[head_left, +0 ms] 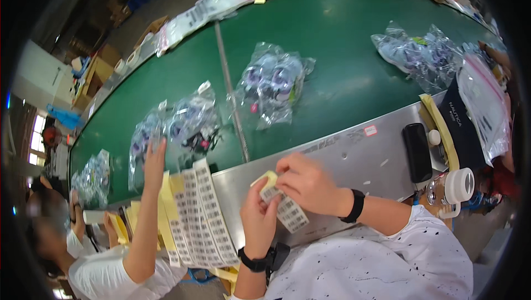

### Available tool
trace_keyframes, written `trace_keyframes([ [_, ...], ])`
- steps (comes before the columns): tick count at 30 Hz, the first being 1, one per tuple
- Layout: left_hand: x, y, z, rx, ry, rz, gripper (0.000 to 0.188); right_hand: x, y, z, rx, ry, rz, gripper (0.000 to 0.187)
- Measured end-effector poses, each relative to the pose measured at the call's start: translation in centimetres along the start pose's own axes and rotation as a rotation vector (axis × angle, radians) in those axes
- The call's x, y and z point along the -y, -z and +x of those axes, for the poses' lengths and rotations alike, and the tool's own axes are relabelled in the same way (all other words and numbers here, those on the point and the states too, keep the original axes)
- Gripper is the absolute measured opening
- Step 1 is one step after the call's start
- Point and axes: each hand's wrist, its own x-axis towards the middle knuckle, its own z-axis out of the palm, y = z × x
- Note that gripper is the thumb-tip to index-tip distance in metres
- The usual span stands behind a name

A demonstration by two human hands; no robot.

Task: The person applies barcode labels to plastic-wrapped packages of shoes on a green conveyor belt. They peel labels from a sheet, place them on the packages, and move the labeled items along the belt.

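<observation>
My left hand (258, 214) is closed on a small sheet of barcode labels (291, 215) with a yellowish backing. The sheet hangs tilted over the metal ledge in front of my body. At its upper edge my right hand (307, 181) pinches with thumb and fingers, close against my left fingertips. Whether a single label is lifted off there is hidden by the fingers. Left of my hands, larger barcode label sheets (206, 217) lie overlapped across the ledge, with yellow backing strips (167, 211) beside them.
On the green conveyor belt (332, 40) lie clear bags of pale blue and lilac goods (274, 78). At left, a co-worker's hand (155, 159) reaches over another bag (145, 136). A black case (417, 152) and a white-capped bottle (459, 185) stand at right.
</observation>
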Motion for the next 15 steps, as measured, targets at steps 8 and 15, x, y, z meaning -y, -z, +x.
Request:
trace_keyframes([
  [8, 3.2, 1.3, 2.1, -0.137, 0.019, -0.222, 0.042, -4.7, 5.9, 4.1, -0.173, -0.474, 0.524, 0.012],
  [15, 6.6, -0.6, 1.3, -0.238, 0.036, -0.248, 0.037, -21.8, 8.4, 8.8, -0.48, -1.017, 0.719, 0.08],
])
